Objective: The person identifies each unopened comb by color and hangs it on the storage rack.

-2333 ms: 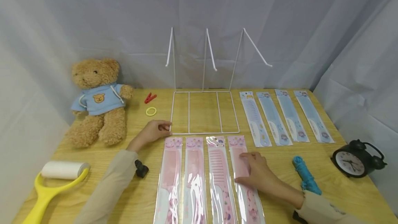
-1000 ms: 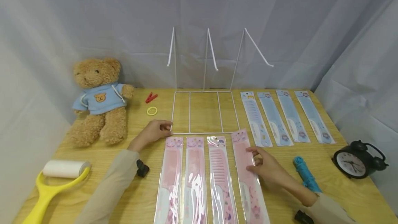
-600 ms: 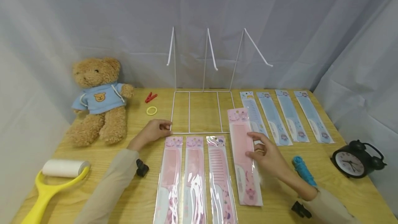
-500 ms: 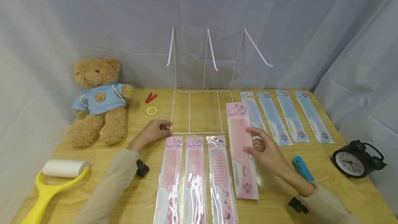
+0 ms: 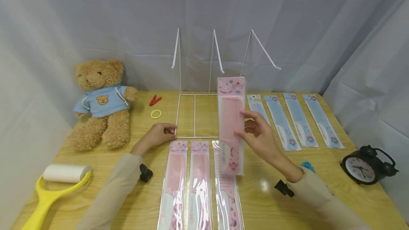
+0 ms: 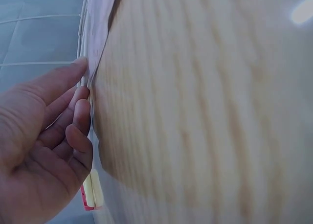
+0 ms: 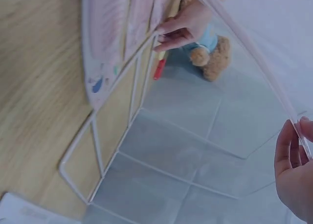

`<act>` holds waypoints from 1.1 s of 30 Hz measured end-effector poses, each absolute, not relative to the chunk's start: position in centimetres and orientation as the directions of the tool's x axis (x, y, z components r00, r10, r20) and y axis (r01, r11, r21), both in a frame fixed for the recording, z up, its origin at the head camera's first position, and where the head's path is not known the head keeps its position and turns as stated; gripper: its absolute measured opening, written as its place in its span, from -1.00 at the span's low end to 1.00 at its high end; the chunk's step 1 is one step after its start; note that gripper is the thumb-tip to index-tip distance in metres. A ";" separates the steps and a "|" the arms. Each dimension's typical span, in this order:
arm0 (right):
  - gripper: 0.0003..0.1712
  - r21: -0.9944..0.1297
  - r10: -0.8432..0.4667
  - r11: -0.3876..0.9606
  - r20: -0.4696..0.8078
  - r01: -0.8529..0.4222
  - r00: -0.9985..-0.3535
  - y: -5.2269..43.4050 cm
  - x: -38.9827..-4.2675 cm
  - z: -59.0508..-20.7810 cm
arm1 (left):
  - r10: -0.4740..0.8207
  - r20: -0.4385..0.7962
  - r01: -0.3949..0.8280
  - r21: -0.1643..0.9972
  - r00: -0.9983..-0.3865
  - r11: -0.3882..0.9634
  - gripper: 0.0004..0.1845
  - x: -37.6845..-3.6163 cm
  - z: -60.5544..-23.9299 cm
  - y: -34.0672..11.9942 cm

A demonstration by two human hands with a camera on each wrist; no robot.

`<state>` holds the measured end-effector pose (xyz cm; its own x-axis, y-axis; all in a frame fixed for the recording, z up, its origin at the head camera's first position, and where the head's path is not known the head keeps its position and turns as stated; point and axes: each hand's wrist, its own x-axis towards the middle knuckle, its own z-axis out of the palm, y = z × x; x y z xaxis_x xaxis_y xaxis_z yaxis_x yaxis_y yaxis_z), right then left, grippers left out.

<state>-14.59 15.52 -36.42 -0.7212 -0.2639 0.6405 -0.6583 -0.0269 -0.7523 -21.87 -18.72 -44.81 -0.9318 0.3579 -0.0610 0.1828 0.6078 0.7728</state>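
The right hand point(image 5: 260, 137) pinched a packaged pink comb point(image 5: 231, 123) by its right edge, thumb in front and fingers behind, and held it upright, clear of the table point(image 5: 281, 201). Behind the held pack stood the white wire rack point(image 5: 209, 114), whose right-hand bay and upright were largely covered by it. Just below the grip lay three more pink comb packs point(image 5: 198, 184) side by side; the top of the nearest one was hidden behind the lifted pack. To the right of the grip four blue comb packs point(image 5: 294, 120) lay in a row, the closest partly screened by the fingers. A blue coil of rope point(image 5: 308, 166) showed only its tip past the right forearm, and a black alarm clock point(image 5: 367, 164) sat further right.

The left hand point(image 5: 156, 135) lay on the table with loosely curled fingers touching the front left corner of the rack's base wire; whether it gripped the wire I could not tell. Beyond that hand were a yellow hair tie point(image 5: 156, 114) and a red clip point(image 5: 154, 100), with a teddy bear point(image 5: 100, 104) to its left and a yellow lint roller point(image 5: 54, 187) nearer the table's edge.

The left wrist view was blurred, showing little beyond fingers point(image 6: 73, 131) against a thin white wire. In the right wrist view the pack appeared only edge-on.
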 end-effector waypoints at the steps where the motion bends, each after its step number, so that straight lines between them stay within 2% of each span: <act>1: -0.38 -0.741 -0.267 -0.041 0.655 -0.671 -0.707 15.2 -14.8 -36.2 | 0.360 -0.059 0.187 0.771 -0.931 0.609 -0.58 -21.9 -44.8 -18.7; 5: -0.38 -0.708 -0.268 -0.061 0.691 -0.704 -0.672 14.3 -15.1 -35.6 | 0.366 -0.061 0.189 0.771 -0.929 0.607 -0.58 -21.9 -44.8 -18.7; 8: -0.36 -0.701 -0.266 -0.044 0.695 -0.712 -0.668 14.0 -15.3 -35.2 | 0.365 -0.067 0.184 0.772 -0.928 0.609 -0.58 -21.9 -44.8 -18.7; 19: -0.36 -0.749 -0.256 -0.002 0.641 -0.662 -0.724 13.4 -16.0 -34.9 | 0.362 -0.062 0.186 0.770 -0.930 0.610 -0.58 -22.0 -45.0 -18.8; 25: -0.33 -0.745 -0.254 -0.006 0.646 -0.667 -0.720 13.1 -17.0 -35.4 | 0.358 -0.058 0.189 0.764 -0.932 0.616 -0.59 -22.0 -44.9 -18.7; 33: -0.39 -0.744 -0.225 0.032 0.645 -0.667 -0.730 12.6 -18.9 -36.1 | 0.356 -0.061 0.191 0.753 -0.933 0.630 -0.58 -21.9 -44.6 -18.6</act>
<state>-18.90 12.59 -36.05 -0.7302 -0.2253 0.6450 -0.6673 0.0324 -0.7441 -21.93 -18.58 -44.62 -0.9326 0.3557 -0.0610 0.1910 0.6298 0.7529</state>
